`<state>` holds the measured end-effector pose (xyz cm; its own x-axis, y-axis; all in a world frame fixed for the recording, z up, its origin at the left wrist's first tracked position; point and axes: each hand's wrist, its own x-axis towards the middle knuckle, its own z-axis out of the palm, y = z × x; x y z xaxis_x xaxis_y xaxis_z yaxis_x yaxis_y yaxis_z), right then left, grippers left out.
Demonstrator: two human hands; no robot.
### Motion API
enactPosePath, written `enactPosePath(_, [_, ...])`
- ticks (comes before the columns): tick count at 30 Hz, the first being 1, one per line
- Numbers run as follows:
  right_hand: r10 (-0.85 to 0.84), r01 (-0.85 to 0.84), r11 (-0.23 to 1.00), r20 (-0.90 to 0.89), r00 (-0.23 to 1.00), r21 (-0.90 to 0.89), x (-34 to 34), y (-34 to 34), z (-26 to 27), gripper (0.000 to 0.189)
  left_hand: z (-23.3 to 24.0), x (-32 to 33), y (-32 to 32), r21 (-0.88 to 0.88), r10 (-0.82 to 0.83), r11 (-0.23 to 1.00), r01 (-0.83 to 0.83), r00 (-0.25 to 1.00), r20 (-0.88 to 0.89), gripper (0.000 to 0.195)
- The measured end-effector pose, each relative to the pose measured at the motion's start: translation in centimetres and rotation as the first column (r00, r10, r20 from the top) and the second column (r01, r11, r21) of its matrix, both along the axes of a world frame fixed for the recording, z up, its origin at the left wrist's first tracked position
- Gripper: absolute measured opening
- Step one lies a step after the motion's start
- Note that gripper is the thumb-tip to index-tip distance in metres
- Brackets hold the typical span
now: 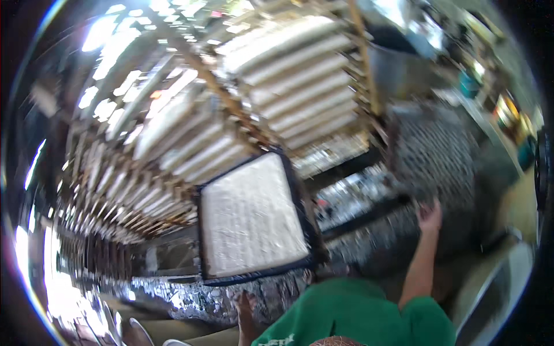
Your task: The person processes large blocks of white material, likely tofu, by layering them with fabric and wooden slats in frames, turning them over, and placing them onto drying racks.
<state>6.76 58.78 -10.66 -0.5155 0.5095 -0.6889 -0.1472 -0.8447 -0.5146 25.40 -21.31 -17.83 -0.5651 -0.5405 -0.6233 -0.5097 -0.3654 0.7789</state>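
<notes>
My right hand (pixel 428 215) is at the lower edge of a grey, textured rectangular panel (pixel 433 151). Blur hides whether its fingers grip that edge. Lower and to the left, my left hand (pixel 245 301) is just below a dark-framed rectangular panel (pixel 255 220) with a white, slightly glossy and wrinkled surface. I see nothing clearly held in the left hand, and the position of its fingers is blurred. My green shirt sleeve (pixel 428 318) shows at the bottom right.
Pale slats (pixel 303 82) run in rows behind the white panel, with a wooden pole (pixel 363 56) beside them. A grey metal vessel (pixel 398 71) stands at the upper right. A teal container (pixel 468 84) is beyond it. Round-rimmed items (pixel 140 331) lie at lower left.
</notes>
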Motion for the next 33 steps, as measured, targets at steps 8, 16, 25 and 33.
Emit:
enactPosePath(8, [-0.305, 0.306, 0.952, -0.061, 0.950, 0.004, -4.4, 1.2, 4.3, 0.037, 1.3, 8.5, 2.9, -0.012, 0.202, 0.979, -0.202, 0.976, 0.087, 0.036])
enactPosePath(16, [0.013, 0.073, 0.965, -0.326, 0.945, 0.252, -6.0, 9.3, 8.3, 0.046, 12.1, 2.9, 5.4, -0.300, 0.073, 0.928, -0.220, 0.899, -0.433, 0.035])
enactPosePath(25, [0.413, 0.175, 0.631, -0.518, 0.749, 0.756, -1.5, 2.8, 16.3, 0.050, 24.7, -8.9, 10.1, -0.308, 0.045, 0.926, -0.219, 0.874, -0.485, 0.028])
enactPosePath(33, [0.446, 0.051, 0.805, -0.660, 0.605, 0.591, -2.7, -10.3, 22.9, 0.066, 29.2, -19.4, 13.9, -0.040, -0.161, 0.984, 0.171, 0.785, -0.598, 0.058])
